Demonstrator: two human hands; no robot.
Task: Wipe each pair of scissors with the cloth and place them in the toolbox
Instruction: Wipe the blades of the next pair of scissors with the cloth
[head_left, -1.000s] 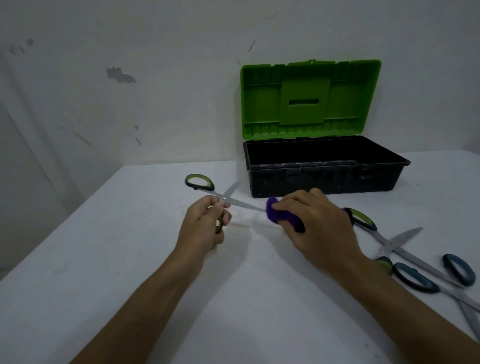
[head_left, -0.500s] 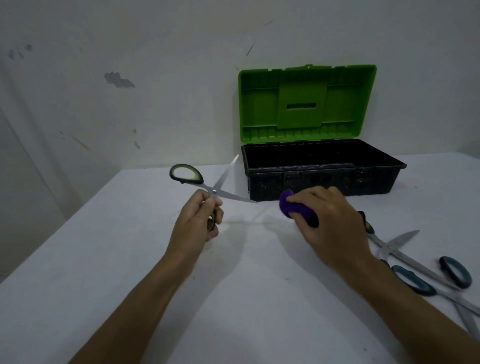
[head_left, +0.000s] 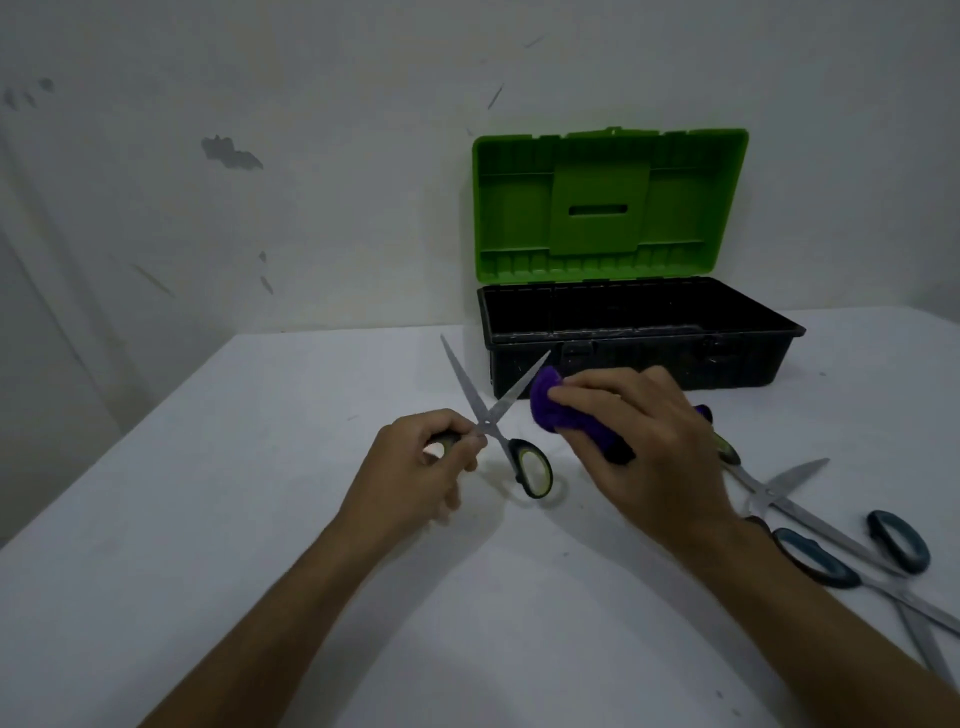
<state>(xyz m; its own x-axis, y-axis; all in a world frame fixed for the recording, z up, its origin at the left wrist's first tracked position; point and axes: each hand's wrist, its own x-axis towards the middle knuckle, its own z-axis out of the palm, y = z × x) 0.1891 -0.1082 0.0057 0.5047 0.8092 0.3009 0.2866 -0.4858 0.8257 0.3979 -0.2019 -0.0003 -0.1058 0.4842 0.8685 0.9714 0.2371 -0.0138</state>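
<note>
The left hand (head_left: 421, 462) pinches one handle of the open yellow-and-black steel scissors (head_left: 496, 423), hiding that loop, blades spread upward. The right hand (head_left: 644, 441) is bunched around a fuzzy purple cloth (head_left: 558, 410), just beside one blade. Behind stands the black plastic toolbox with raised green lid (head_left: 623, 343). Two more scissors (head_left: 810, 519) lie on the white table (head_left: 208, 519) at right, partly hidden by the forearm and cut off at the edge.

two bare forearms reach in from the bottom edge, with no sleeve showing on either as far as the frame goes. the left hand (head_left: 423, 462) carries no ring, watch or glove. the right hand (head_left: 654, 447) is likewise ungloved, with a thin dark band (head_left: 759, 521) just visible at the edge of its wrist.
</note>
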